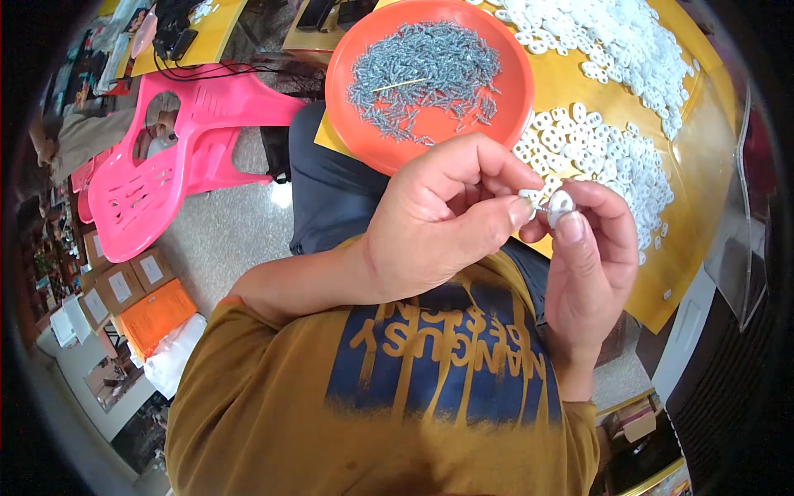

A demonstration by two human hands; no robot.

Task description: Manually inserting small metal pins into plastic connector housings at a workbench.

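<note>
**Screw (540, 208) and white oval piece (562, 203), both in hand**

Left hand (447, 219): thumb and finger pinching the screw, off the near right edge of the red plate (337, 91). Right hand (591, 260): pinching the white oval piece, slightly farther right of the plate. Loose screws (430, 66): heaped in the plate. White pieces (571, 145): piled right of it. Pink chair (194, 120): left of it.

Ridged, shiny metal screws (426, 70) lie in a smooth plastic tray (514, 91) at the glossy table's (695, 194) left edge. White pieces (561, 203) look smooth plastic, the chair (219, 124) glossy plastic, the shirt (248, 397) matt cloth.
</note>
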